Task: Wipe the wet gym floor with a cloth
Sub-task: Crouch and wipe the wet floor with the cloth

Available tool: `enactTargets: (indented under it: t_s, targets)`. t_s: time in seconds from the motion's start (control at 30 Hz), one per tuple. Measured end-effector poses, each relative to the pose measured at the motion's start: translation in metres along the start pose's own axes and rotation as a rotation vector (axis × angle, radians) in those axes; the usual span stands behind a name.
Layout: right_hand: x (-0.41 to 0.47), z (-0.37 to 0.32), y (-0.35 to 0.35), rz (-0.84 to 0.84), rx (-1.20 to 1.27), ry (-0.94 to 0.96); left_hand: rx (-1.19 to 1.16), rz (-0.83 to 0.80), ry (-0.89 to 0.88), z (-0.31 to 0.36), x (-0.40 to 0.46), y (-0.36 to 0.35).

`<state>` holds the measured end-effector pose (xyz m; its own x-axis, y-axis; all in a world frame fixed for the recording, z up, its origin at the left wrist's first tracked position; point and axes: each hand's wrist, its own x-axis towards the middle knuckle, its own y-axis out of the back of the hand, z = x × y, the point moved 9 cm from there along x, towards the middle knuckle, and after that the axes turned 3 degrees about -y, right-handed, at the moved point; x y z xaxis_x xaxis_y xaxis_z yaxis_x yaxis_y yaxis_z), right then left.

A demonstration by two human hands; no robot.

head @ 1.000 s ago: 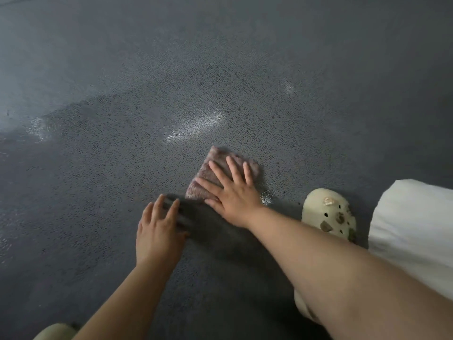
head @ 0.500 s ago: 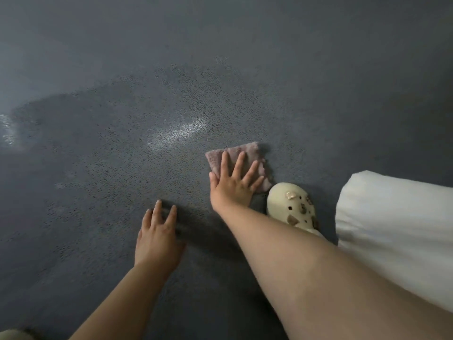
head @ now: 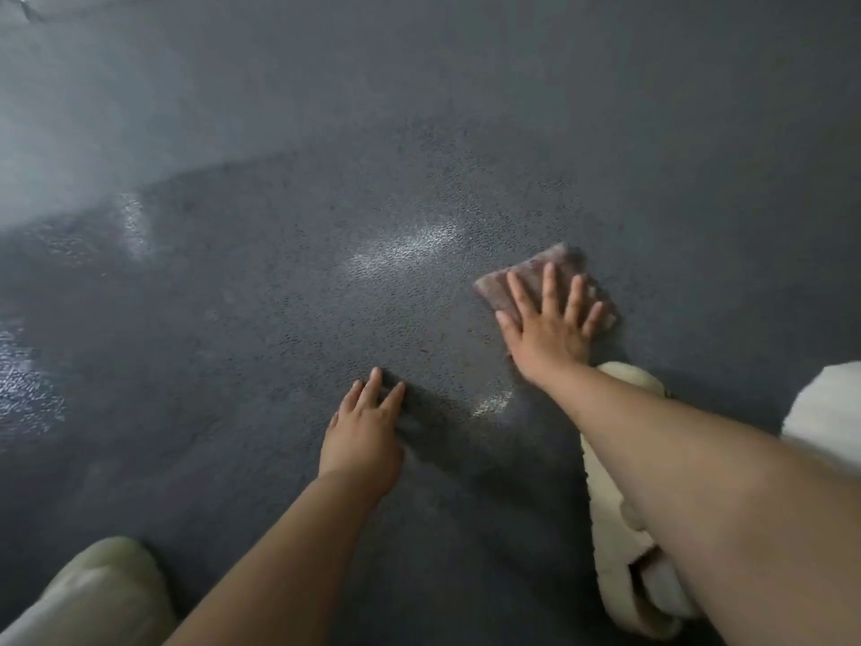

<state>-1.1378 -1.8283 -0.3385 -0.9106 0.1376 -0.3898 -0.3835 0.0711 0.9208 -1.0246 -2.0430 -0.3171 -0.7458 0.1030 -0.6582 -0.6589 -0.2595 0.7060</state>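
Right hand (head: 547, 328), fingers spread flat, presses the pinkish cloth (head: 536, 275) onto the grey floor (head: 419, 109), right of centre. Left hand (head: 363, 431), lower centre, lies flat w/ straight fingers on the floor, holding nothing, well apart from the right. Wet sheen (head: 405, 249) glints just left of the cloth. Cream shoe (head: 619, 529) under the right forearm.

R hand (head: 550, 333) flat on cloth (head: 550, 272), on floor (head: 279, 319) ahead-right. L hand (head: 365, 431) on floor, nearer & left of it. Shoe (head: 615, 529) under R arm, just behind cloth.
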Motion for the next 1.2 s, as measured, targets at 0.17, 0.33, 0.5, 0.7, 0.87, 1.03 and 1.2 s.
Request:
enactTargets:
  t_s: [0.17,0.33,0.5,0.7,0.87,1.03,1.2]
  targets:
    - [-0.011,-0.020,-0.003,0.034,0.128,-0.206,-0.097,0.125,0.071,-0.019,-0.008,0.009]
    - [-0.068,-0.105,-0.032,0.072,0.141,0.038,-0.135,0.159,0.284,-0.074,-0.033,0.010]
    - [-0.171,-0.196,-0.078,0.001,-0.109,0.762,-0.077,0.092,0.428,-0.140,-0.068,0.000]
    - [-0.156,-0.214,-0.074,0.072,-0.358,1.181,-0.136,0.015,0.506,-0.177,-0.091,-0.019]
    - [-0.100,-0.236,-0.049,0.074,-0.253,0.713,-0.134,0.068,0.426,-0.185,-0.094,-0.022]
    - [-0.127,-0.275,-0.055,0.008,-0.057,0.417,-0.221,0.294,0.308,-0.205,-0.110,-0.022]
    - [-0.240,-0.338,-0.105,-0.026,-0.163,0.962,-0.580,0.650,0.505,-0.262,-0.147,-0.010]
